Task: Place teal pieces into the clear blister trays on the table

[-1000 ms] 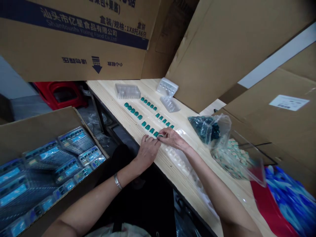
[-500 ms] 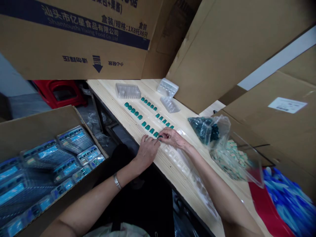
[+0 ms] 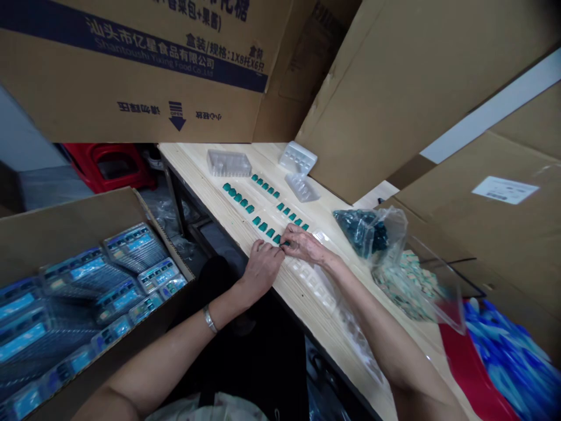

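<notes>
While right fingers (image 3: 294, 234) pinch, teal piece (image 3: 285, 242) between them

Two hands (image 3: 262, 270) (image 3: 307, 245) — three clear plastic trays (image 3: 228, 163) (image 3: 297, 158) (image 3: 301, 188) beyond them — four rows of teal pieces (image 3: 239, 197).

we face a wooden table (image 3: 197, 175) that runs from about eleven o'clock toward four o'clock. on it, rows of small moulded pieces (image 3: 263, 225) lie at twelve o'clock, with three clear blister trays (image 3: 229, 163) beyond them. a line of clear plastic blister packaging (image 3: 315, 280) lies nearer us at one o'clock. at two o'clock, a plastic bag (image 3: 363, 231) rests on the table, just beside large cardboard cartons (image 3: 131, 76) that stand over its far side. at nine o'clock, an open carton (image 3: 65, 216) holds stacked retail blister packs (image 3: 131, 248). a plastic stool (image 3: 109, 166) stands beyond it at ten o'clock, left of the table.
</notes>
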Demonstrator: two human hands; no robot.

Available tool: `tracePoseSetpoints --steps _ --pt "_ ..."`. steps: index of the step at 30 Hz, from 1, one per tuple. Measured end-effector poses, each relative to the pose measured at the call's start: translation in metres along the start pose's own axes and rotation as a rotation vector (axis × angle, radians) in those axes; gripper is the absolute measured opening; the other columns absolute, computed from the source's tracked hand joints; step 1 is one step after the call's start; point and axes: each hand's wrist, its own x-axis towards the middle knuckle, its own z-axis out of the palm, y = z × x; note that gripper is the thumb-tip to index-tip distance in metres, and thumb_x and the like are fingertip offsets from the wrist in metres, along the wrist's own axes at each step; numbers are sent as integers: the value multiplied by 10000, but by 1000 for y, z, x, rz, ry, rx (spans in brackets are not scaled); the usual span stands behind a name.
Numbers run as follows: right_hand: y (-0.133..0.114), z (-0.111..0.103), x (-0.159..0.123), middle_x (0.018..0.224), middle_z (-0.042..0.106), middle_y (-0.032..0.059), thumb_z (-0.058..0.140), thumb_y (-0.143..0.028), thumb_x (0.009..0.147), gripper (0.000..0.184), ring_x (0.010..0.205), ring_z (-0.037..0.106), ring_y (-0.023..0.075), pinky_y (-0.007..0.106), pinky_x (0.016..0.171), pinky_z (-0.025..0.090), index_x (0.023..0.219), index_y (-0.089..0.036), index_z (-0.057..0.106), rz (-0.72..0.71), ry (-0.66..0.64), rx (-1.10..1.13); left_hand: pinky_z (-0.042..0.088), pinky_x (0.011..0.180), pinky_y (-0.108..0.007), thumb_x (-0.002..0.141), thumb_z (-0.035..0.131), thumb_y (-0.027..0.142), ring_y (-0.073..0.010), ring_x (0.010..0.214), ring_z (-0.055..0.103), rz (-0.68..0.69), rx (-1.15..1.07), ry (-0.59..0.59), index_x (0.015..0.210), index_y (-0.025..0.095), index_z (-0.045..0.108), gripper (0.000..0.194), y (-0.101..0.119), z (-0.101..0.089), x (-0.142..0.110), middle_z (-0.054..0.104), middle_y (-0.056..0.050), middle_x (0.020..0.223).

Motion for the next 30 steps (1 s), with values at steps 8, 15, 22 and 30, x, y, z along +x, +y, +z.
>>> tracePoseSetpoints --steps 8,15,22,30 --pt "-5 18 -3 761 535 31 568 -138 718 99 745 517 151 274 695 419 756 -177 652 113 199 36 291 932 -407 862 400 112 -196 874 503 -19 1 7 890 169 561 173 1 2 0 615 -37 833" --pt "-7 24 -1 732 522 21 546 -96 708 140 693 520 129 239 618 416 717 -173 662 179 185 207 303 936 -399 856 420 116 -189 859 509 -5 -7 33 854 163 569 156 -1 5 0 619 -39 822" --pt "-15 18 -8 774 520 -2 628 -163 669 173 683 505 115 240 647 434 842 -177 613 277 304 244 337 929 -362 860 411 93 -153 872 536 -7 -87 71 873 170 568 176 -6 4 -3 618 -25 851" --pt "-21 23 -20 701 557 -1 596 -190 740 68 649 512 119 235 627 408 795 -173 633 323 280 120 421 750 -301 882 387 131 -170 911 542 -60 -49 -2 1035 183 566 242 -15 -8 14 551 -68 982"
